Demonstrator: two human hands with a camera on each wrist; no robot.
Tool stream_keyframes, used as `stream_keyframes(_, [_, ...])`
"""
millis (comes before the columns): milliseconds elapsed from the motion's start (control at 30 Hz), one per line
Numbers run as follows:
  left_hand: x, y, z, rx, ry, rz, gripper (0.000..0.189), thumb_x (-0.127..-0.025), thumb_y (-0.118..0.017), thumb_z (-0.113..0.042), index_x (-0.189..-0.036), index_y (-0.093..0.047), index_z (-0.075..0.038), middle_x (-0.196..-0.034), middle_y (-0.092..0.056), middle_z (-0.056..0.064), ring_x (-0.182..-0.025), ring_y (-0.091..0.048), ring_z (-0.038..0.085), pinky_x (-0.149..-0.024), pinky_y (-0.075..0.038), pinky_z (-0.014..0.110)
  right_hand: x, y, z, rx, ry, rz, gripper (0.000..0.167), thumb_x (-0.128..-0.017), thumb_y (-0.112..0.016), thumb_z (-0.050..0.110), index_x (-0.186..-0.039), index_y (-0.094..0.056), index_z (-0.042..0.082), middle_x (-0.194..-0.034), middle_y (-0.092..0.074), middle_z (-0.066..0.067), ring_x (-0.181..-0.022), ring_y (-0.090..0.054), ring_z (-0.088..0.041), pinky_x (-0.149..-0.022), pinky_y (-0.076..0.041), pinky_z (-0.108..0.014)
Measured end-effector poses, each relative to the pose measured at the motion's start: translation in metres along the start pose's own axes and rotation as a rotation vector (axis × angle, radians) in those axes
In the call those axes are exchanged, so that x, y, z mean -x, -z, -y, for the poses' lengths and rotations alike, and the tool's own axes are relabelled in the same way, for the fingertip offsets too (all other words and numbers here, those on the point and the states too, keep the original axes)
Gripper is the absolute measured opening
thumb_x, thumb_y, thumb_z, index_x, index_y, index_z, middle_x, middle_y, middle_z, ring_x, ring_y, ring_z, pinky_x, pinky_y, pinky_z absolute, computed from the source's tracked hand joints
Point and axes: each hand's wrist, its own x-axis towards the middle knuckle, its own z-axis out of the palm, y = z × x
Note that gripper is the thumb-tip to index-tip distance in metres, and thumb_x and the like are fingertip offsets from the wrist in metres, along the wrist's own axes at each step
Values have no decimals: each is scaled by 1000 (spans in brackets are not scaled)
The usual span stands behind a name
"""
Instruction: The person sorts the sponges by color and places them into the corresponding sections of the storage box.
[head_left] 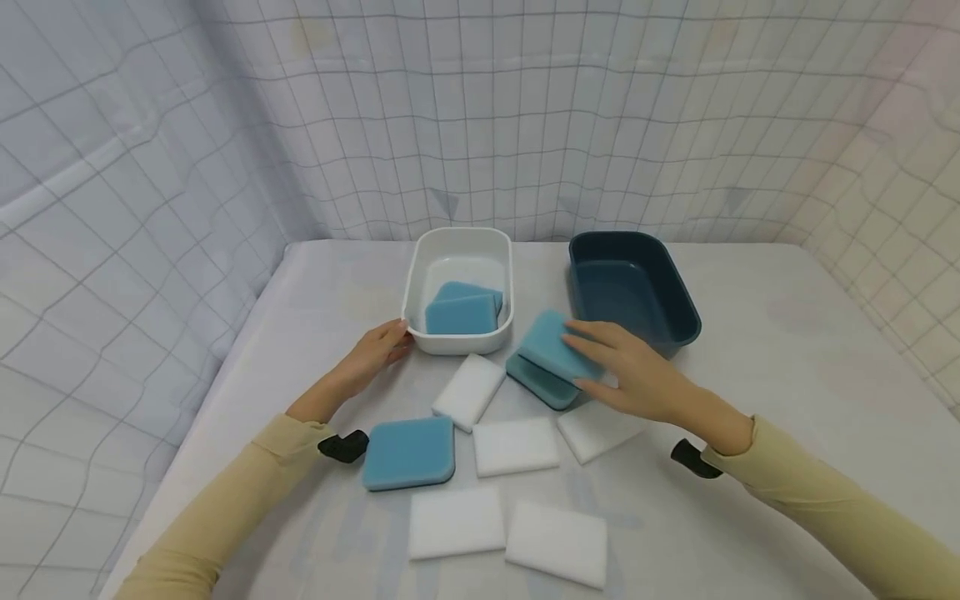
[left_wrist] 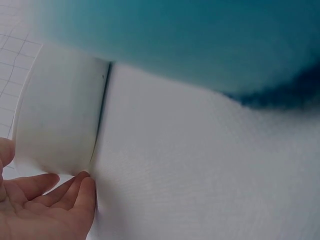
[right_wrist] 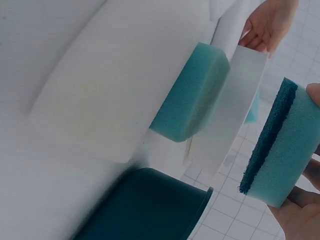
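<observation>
My right hand (head_left: 637,375) grips a blue scouring sponge (head_left: 553,346) between thumb and fingers. In the right wrist view this sponge (right_wrist: 282,145) shows a dark scrubbing layer and is lifted clear of another blue sponge (right_wrist: 187,97). That lower sponge (head_left: 542,385) lies partly covered in the head view. At the front left corner of a white tub (head_left: 461,344), my left hand (head_left: 372,354) holds its wall, fingertips near the base and thumb by the rim (left_wrist: 65,115). Inside the tub lie two blue sponges (head_left: 461,315), one overlapping the other.
A dark blue tub (head_left: 626,292) stands at the back right. Several white sponge blocks (head_left: 517,446) lie across the front of the table (head_left: 787,350). Another blue sponge (head_left: 410,452) sits near the left wrist. White gridded cloth (head_left: 480,125) hangs behind.
</observation>
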Motion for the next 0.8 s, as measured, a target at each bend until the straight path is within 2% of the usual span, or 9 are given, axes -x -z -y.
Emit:
stream_keyframes(167, [0,1,0,7,-9,5,62,-103,-28,-36,-149,-12,2,-155,-17,24,-143,-21,38,-117,-24,47,-15,-6,-1,-20,-8,-30,61,-76,-76,15,-129,-53,-4,-136,-50,-21,-123,-49,-34,-95,-49,-47])
stream_keyframes(433, [6,1,0,-18,-75,24,79,-97,-32,-55,-149,-15,2,-154,-19,25,-142,-24,37,-115,-28,45,-38,-11,-7,-27,-6,-52,57,-77,-76,16,-125,-56,-6,-133,-52,-23,-120,-52,-36,-95,-49,-47])
stream_keyframes(800, [1,-4,-2,-6,-5,-22,60,-103,-27,-35,-149,-15,3,-154,-19,24,-143,-23,37,-116,-26,46,-55,-8,-15,11,5,12,53,-81,-72,20,-125,-57,-5,-133,-53,-22,-122,-52,-35,-97,-48,-46])
